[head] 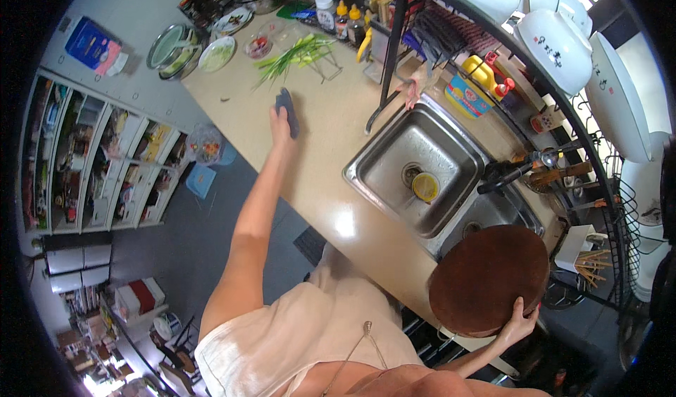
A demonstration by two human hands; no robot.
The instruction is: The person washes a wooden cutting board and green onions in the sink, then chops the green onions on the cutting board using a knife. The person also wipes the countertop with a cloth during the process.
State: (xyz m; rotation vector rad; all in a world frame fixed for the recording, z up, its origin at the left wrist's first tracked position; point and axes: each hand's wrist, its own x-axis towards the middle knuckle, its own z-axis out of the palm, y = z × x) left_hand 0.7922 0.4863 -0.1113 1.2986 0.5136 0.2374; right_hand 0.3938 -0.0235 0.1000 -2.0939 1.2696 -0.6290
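Observation:
My left hand (281,127) is closed around a dark blue-grey cloth (285,110), which rests on the beige countertop (327,127). Just beyond it lies a bunch of green onions (296,59) across a small wire rack (331,68). Over at the right, my right hand (516,327) grips the edge of a thick round wooden chopping board (491,281), tilted up at the counter's front. The board covers part of the smaller basin of the steel sink (417,170). A yellow round strainer or cup (425,186) sits in the larger basin by the drain.
A plate of chopped greens (217,54), a small bowl of red pieces (259,47) and glass bowls (171,51) stand at the counter's far left end. Sauce bottles (348,21) line the wall. A black dish rack (388,53) with large white bowls (554,48) rises over the sink.

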